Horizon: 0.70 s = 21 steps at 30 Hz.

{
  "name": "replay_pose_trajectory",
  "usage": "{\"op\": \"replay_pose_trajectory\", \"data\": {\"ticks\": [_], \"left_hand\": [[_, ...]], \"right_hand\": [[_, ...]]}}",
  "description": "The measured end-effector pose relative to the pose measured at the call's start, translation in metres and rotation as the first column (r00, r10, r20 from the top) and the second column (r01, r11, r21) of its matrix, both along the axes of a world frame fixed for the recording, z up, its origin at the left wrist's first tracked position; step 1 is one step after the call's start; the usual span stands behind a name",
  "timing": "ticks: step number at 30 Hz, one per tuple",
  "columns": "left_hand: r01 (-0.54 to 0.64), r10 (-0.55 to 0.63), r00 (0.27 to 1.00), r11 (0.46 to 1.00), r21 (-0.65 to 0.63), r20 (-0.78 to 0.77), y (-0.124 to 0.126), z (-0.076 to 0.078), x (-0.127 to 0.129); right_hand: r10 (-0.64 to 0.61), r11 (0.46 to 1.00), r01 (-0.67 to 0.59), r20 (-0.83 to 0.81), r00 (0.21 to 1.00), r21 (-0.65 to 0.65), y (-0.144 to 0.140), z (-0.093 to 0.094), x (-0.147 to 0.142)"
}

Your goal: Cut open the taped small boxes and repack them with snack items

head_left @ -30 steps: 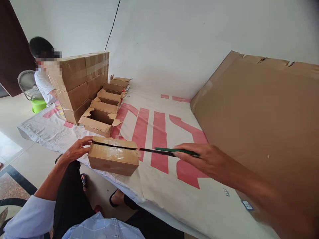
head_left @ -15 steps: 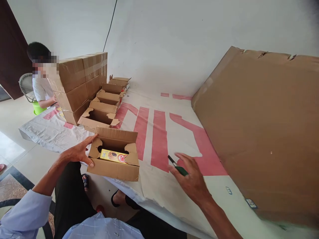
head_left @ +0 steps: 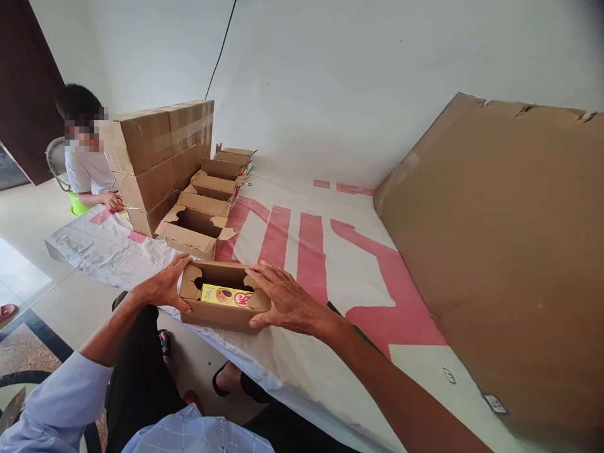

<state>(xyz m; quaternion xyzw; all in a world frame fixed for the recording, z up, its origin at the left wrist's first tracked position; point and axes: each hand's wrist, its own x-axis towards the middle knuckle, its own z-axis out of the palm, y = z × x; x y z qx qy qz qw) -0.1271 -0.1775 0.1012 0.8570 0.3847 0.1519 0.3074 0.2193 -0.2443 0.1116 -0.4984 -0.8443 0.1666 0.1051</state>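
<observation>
At the table's near edge stands a small cardboard box (head_left: pixel 221 316) with its top open. Inside lies a yellow printed carton (head_left: pixel 226 296) with red lettering and round pictures. My left hand (head_left: pixel 167 283) clasps the box's left end, thumb in front and fingers behind. Against its right end my right hand (head_left: pixel 283 299) is closed in the same way, covering that corner. Partly hidden under my right forearm, a green-handled tool with a dark tip (head_left: pixel 365 338) lies on the cloth; its kind is unclear.
A row of open cardboard boxes (head_left: pixel 193 239) runs back beside stacked taped boxes (head_left: pixel 146 170). Behind the stack sits another person (head_left: pixel 87 167). A big cardboard panel (head_left: pixel 495 264) stands on the right. White cloth with red markings (head_left: pixel 311 251) covers the table.
My right hand has let go of the green-handled tool and moved left onto the box's right end. The box's raised back flap no longer stands up. My left hand stays on the box.
</observation>
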Motion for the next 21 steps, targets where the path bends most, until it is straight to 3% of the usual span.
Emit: {"op": "replay_pose_trajectory", "data": {"ticks": [4, 9, 14, 18, 21], "left_hand": [[0.006, -0.006, 0.999, 1.000, 0.004, 0.042, -0.004, -0.003, 0.006], [0.001, 0.000, 1.000, 1.000, -0.028, 0.030, -0.010, -0.001, 0.012], [0.016, -0.015, 1.000, 0.999, -0.028, 0.023, -0.008, 0.000, 0.012], [0.038, -0.037, 0.999, 0.999, -0.038, 0.019, -0.006, -0.001, 0.010], [0.060, -0.059, 0.998, 0.997, -0.041, 0.031, -0.005, -0.002, 0.010]], "right_hand": [[0.099, 0.993, -0.100, 0.024, 0.995, 0.056, 0.007, 0.021, -0.020], [0.173, 0.976, -0.140, 0.205, 0.963, -0.168, 0.022, 0.037, -0.029], [0.188, 0.952, -0.109, 0.268, 0.945, -0.285, 0.025, 0.051, -0.026], [0.187, 0.956, -0.098, 0.317, 0.930, -0.277, 0.016, 0.052, -0.025], [0.189, 0.971, -0.127, 0.329, 0.925, -0.201, 0.007, 0.044, -0.017]]}}
